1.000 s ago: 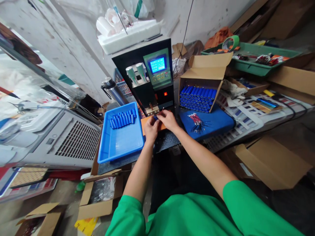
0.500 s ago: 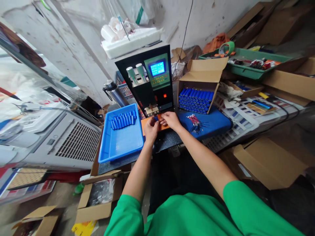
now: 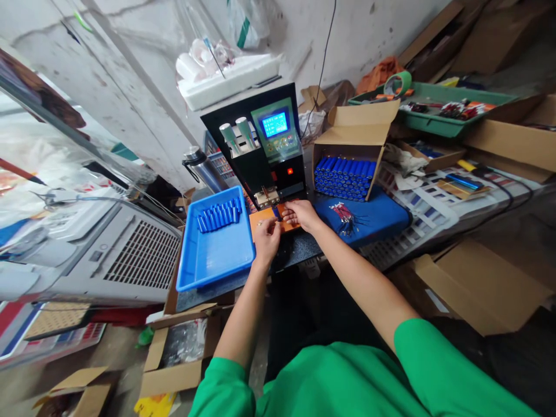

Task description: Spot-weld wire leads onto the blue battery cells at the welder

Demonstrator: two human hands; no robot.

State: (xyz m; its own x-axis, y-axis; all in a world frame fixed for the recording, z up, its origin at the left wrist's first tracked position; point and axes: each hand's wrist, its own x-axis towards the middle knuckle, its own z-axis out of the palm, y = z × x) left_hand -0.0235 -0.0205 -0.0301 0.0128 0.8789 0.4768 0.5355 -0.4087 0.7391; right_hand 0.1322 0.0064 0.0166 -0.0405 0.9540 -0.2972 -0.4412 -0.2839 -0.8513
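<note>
A small blue battery cell point(image 3: 277, 213) sits under the electrodes of the black spot welder point(image 3: 266, 196), above an orange board point(image 3: 259, 218). My right hand point(image 3: 302, 215) is closed, its fingertips at the cell's right side, seemingly gripping it. Just below and left of the cell is my left hand point(image 3: 266, 237), a ring on one finger. Its thumb and fingers are curled together; whether anything small is between them is hidden. Blue cells point(image 3: 218, 215) lie in rows in the blue tray point(image 3: 212, 275) on the left. Red and black wires point(image 3: 344, 215) lie bunched at right.
An open cardboard box point(image 3: 354, 132) of stacked blue cells stands right of the welder. A metal flask point(image 3: 206, 168) is behind the tray. A green tray point(image 3: 443, 124) with wires and tape is at far right. Open cartons point(image 3: 171, 379) stand on the floor.
My left hand has drawn back slightly, down and away from the cell, which now shows more. My right hand has stayed by the cell. The view has shifted slightly.
</note>
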